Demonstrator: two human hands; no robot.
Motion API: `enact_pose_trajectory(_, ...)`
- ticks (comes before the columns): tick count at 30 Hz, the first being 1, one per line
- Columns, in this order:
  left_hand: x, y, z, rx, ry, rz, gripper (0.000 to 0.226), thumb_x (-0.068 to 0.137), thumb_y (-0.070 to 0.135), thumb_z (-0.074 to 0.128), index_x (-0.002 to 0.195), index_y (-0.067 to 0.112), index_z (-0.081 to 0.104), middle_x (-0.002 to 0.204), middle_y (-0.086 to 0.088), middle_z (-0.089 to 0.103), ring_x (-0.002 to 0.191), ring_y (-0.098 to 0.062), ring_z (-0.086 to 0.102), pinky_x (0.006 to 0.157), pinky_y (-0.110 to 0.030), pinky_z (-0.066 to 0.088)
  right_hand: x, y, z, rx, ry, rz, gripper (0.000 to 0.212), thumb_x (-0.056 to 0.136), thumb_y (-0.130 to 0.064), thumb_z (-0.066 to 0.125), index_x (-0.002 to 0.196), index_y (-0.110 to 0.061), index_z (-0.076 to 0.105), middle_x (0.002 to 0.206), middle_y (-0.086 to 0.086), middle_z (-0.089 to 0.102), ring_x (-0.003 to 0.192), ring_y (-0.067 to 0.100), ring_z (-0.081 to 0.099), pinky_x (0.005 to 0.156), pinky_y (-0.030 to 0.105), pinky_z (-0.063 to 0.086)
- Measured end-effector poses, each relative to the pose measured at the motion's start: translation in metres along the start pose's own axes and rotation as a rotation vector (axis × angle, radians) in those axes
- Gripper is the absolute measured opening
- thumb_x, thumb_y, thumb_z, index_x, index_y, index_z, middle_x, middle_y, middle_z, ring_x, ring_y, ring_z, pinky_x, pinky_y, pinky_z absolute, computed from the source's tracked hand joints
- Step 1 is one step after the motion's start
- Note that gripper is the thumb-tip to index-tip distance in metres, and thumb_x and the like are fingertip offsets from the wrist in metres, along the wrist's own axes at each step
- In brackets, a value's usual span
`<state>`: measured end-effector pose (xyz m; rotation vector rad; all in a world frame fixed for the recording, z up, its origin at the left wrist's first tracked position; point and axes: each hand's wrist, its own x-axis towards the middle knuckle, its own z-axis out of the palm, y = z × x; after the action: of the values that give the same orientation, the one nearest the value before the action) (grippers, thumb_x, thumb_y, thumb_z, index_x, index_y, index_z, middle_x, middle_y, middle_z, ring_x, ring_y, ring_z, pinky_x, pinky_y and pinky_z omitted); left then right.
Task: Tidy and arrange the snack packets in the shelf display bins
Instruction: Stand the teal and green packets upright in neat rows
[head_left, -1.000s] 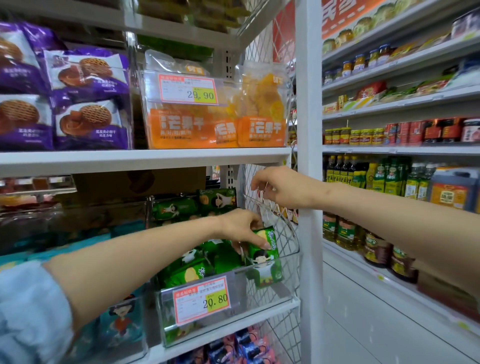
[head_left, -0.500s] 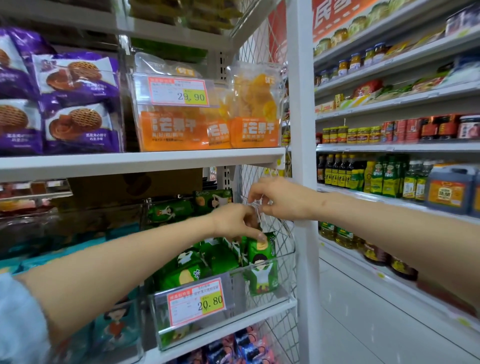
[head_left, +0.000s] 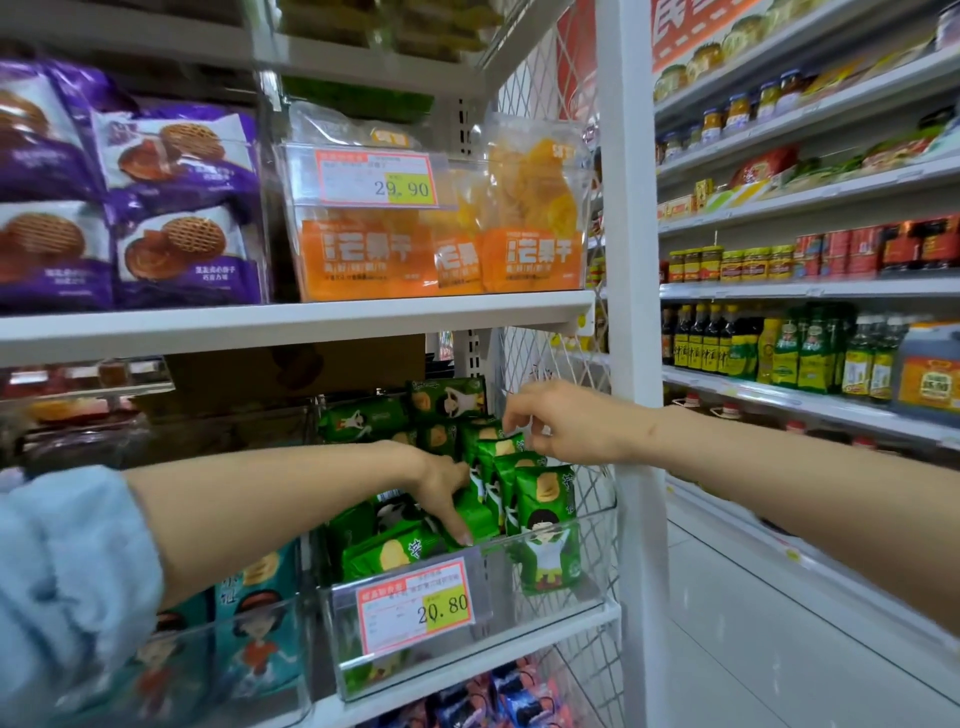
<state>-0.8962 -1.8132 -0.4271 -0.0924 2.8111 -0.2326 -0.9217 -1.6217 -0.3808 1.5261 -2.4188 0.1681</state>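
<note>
Several green snack packets (head_left: 545, 525) stand upright in a row at the right end of a clear plastic bin (head_left: 587, 587) with a 20.80 price tag. More green packets (head_left: 384, 553) lie flat at the bin's left. My left hand (head_left: 447, 493) reaches into the bin, its fingers pressed against the left side of the upright row. Above the row, my right hand (head_left: 566, 423) pinches the top edge of a green packet (head_left: 501, 447) with thumb and forefinger.
A white shelf (head_left: 291, 325) runs just above the bin, holding orange mango packets (head_left: 363, 260) and purple biscuit bags (head_left: 176, 208). A teal packet bin (head_left: 249, 639) stands to the left. White wire mesh and an upright post (head_left: 631, 364) close the right side.
My left hand has pushed deeper and lower into the bin. My right hand has come down from the mesh onto the packet tops. More green packets now stand upright at the right end.
</note>
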Motion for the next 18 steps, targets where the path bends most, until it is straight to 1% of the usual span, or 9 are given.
enact_pose_trajectory(3,0.004,0.002,0.006,0.109,0.025,-0.025,0.105,0.074,0.061,0.064,0.147,0.007,0.011,0.148,-0.016,0.024,0.135,-0.031,0.028,0.109,-0.042,0.032,0.002,0.002,0.006,0.005,-0.001,0.006,0.025,0.089,-0.016,0.057,0.114,-0.02,0.058,0.116,0.004,0.055,0.101,0.02,0.055,0.09,0.044,0.046)
enact_pose_trajectory(6,0.007,0.002,0.013,0.205,0.042,-0.042,0.111,0.071,0.065,0.065,0.147,0.007,0.01,0.146,-0.016,0.023,0.132,-0.032,0.028,0.107,-0.046,0.033,0.004,0.001,0.011,0.015,-0.024,0.0,0.027,0.089,-0.016,0.057,0.115,-0.018,0.058,0.119,0.006,0.054,0.102,0.02,0.054,0.091,0.041,0.046)
enact_pose_trajectory(9,0.008,0.003,0.015,0.24,0.079,-0.028,0.111,0.068,0.061,0.07,0.146,0.008,0.011,0.146,-0.016,0.023,0.131,-0.033,0.029,0.106,-0.045,0.034,0.004,0.0,0.015,0.017,-0.019,-0.01,0.026,0.09,-0.017,0.058,0.116,-0.017,0.057,0.12,0.005,0.054,0.103,0.02,0.054,0.091,0.04,0.046)
enact_pose_trajectory(12,0.008,0.002,0.009,0.177,0.084,-0.02,0.107,0.071,0.052,0.072,0.146,0.009,0.008,0.144,-0.017,0.028,0.129,-0.032,0.034,0.103,-0.041,0.037,0.001,0.0,0.016,0.004,-0.016,-0.019,0.027,0.09,-0.016,0.056,0.117,-0.017,0.056,0.12,0.005,0.052,0.106,0.021,0.053,0.09,0.038,0.045)
enact_pose_trajectory(16,0.0,-0.005,-0.011,-0.032,0.01,0.003,0.096,0.082,0.034,0.069,0.146,0.003,0.004,0.144,-0.015,0.035,0.127,-0.026,0.039,0.098,-0.029,0.037,0.001,0.001,0.015,-0.004,-0.009,-0.017,0.027,0.091,-0.018,0.055,0.118,-0.018,0.055,0.12,0.006,0.052,0.109,0.022,0.051,0.09,0.037,0.044)
enact_pose_trajectory(17,-0.002,-0.008,-0.017,-0.078,-0.003,0.016,0.09,0.083,0.03,0.068,0.145,0.004,0.009,0.143,-0.013,0.036,0.124,-0.024,0.041,0.098,-0.028,0.037,0.001,0.001,0.015,-0.007,-0.004,-0.017,0.027,0.091,-0.019,0.055,0.118,-0.018,0.055,0.12,0.006,0.052,0.109,0.022,0.051,0.089,0.037,0.044)
enact_pose_trajectory(18,-0.003,-0.011,-0.022,-0.118,-0.007,0.031,0.081,0.083,0.028,0.068,0.143,0.008,0.017,0.138,-0.011,0.04,0.12,-0.022,0.043,0.098,-0.028,0.038,0.002,0.002,0.016,-0.008,0.003,-0.017,0.026,0.091,-0.019,0.056,0.118,-0.018,0.055,0.119,0.005,0.052,0.108,0.022,0.051,0.088,0.035,0.044)
